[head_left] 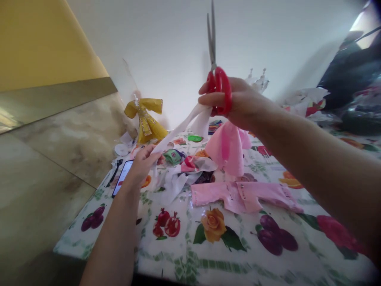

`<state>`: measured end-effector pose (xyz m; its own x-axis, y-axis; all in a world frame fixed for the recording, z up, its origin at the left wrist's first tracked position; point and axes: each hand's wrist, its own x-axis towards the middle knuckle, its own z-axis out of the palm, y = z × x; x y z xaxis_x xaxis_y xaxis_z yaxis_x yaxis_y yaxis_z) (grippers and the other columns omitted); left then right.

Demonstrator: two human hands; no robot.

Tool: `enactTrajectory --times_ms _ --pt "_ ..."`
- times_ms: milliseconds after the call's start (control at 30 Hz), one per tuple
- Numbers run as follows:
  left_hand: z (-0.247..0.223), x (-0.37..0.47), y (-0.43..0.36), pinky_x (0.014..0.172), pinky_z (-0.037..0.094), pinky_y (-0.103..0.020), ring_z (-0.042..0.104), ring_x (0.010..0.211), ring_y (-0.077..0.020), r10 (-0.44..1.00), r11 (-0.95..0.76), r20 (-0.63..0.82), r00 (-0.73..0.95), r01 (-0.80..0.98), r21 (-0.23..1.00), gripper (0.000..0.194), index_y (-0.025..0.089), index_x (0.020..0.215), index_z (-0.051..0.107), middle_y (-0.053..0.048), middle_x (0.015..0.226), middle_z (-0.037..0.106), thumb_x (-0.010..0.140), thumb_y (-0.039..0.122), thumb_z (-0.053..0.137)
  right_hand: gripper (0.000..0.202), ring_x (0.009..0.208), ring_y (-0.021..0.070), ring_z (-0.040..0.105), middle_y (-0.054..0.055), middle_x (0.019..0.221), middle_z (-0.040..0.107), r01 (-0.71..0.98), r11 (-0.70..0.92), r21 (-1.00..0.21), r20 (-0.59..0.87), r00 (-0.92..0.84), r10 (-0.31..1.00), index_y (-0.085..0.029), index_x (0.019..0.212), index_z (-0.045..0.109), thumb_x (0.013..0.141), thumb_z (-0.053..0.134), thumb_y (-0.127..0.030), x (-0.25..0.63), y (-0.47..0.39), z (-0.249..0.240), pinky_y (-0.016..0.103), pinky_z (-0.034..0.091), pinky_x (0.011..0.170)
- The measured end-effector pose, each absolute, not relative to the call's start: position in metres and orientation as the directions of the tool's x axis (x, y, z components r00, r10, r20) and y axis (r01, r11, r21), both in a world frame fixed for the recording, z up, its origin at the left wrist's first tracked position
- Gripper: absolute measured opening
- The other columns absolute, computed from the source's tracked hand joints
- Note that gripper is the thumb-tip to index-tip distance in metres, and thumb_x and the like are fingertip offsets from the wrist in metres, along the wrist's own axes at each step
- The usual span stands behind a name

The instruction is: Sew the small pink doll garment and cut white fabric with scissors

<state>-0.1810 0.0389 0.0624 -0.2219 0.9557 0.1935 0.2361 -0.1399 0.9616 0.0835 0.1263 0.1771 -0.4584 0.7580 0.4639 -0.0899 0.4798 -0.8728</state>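
Observation:
Raised above the table, my right hand (226, 97) has its fingers in the red handles of scissors (212, 51), whose blades point up and stand slightly apart. The same hand pinches one end of a thin white strip (184, 124). Lower on the left, my left hand (145, 159) holds the strip's other end. Below the strip lies crumpled white material (175, 183) with a pink piece. A pink skirt-shaped piece (228, 149) stands behind a flat pink garment (244, 195) on the patterned tablecloth (190, 246).
A small yellow dress (148, 121) stands at the back left near the wall. A phone (122, 178) lies by my left forearm. Farther back are a green object (195, 138) and a folded stack (214, 127). Plastic bags (309, 101) sit at the back right.

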Motion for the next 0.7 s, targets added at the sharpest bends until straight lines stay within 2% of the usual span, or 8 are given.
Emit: enactTrajectory --times_ms 133,300,400,500,700 --pt "0.060 -0.185 0.042 0.068 0.048 -0.021 0.059 0.072 -0.0117 0.954 -0.145 0.188 -0.235 0.187 0.972 0.018 0.016 0.084 0.067 0.002 0.080 0.065 0.067 0.020 0.070 0.014 0.077 0.0180 0.054 0.001 0.078 0.051 -0.147 0.526 -0.838 0.540 -0.360 0.760 -0.023 0.079 0.056 0.076 0.070 -0.023 0.095 0.126 0.189 0.032 0.045 0.064" --pt "0.058 -0.182 0.041 0.075 0.053 -0.027 0.063 0.076 -0.0132 0.971 -0.128 0.148 -0.190 0.113 0.985 0.025 0.016 0.089 0.069 -0.001 0.091 0.068 0.069 0.029 0.077 0.013 0.072 0.0156 0.051 0.001 0.075 0.050 -0.208 0.493 -0.845 0.535 -0.339 0.774 -0.022 0.076 0.058 0.076 0.070 -0.020 0.099 0.124 0.193 0.030 0.044 0.060" --pt "0.059 -0.180 0.040 0.072 0.053 -0.027 0.063 0.072 -0.0126 0.973 -0.130 0.142 -0.183 0.078 0.989 0.027 0.014 0.087 0.070 -0.002 0.088 0.068 0.067 0.030 0.081 0.014 0.068 0.0146 0.049 0.001 0.073 0.048 -0.221 0.485 -0.846 0.533 -0.329 0.780 -0.022 0.073 0.058 0.074 0.072 -0.019 0.097 0.123 0.191 0.027 0.041 0.054" --pt "0.060 -0.180 0.040 0.066 0.052 -0.024 0.061 0.063 -0.0111 0.963 -0.149 0.149 -0.225 0.017 0.989 0.030 0.013 0.082 0.069 -0.001 0.077 0.068 0.063 0.030 0.084 0.014 0.066 0.0134 0.047 0.001 0.073 0.048 -0.252 0.483 -0.839 0.543 -0.322 0.775 -0.021 0.072 0.060 0.072 0.074 -0.019 0.099 0.123 0.187 0.026 0.039 0.051" --pt "0.069 -0.184 0.043 0.067 0.053 -0.025 0.064 0.066 -0.0127 0.881 -0.314 0.219 -0.419 -0.172 0.934 0.035 0.018 0.077 0.058 0.001 0.072 0.066 0.059 0.034 0.083 0.013 0.066 0.0114 0.048 0.000 0.074 0.051 -0.230 0.458 -0.859 0.511 -0.302 0.805 -0.019 0.081 0.062 0.075 0.074 -0.017 0.104 0.125 0.180 0.026 0.038 0.055"
